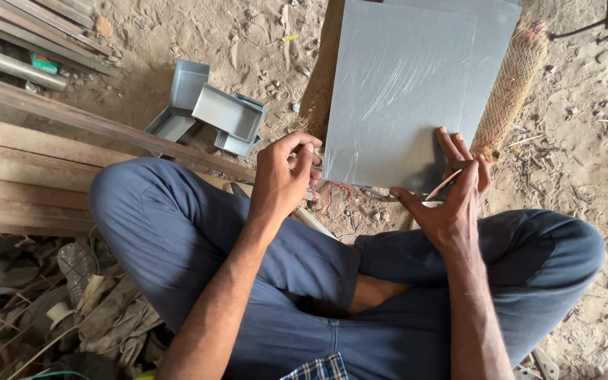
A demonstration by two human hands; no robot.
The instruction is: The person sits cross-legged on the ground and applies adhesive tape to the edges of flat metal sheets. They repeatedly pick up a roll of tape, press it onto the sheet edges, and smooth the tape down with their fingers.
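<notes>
On sandy ground, a grey sheet [402,91] lies just beyond both hands (left [283,179] pinching its corner, right [452,200] grasping a thin rod [442,186]).

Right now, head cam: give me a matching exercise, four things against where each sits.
Things:
1. grey sheet
2. folded grey channel pieces
3. wooden planks
4. netted roll

Places:
A. along the sheet's right edge
B. on the sand, between the planks and the sheet
C. far left, beside the bent knee
D. flat on the ground in front of the crossed legs, left hand and right hand at its near edge

Pairs: 1-D, 2-B, 3-C, 4-A
</notes>
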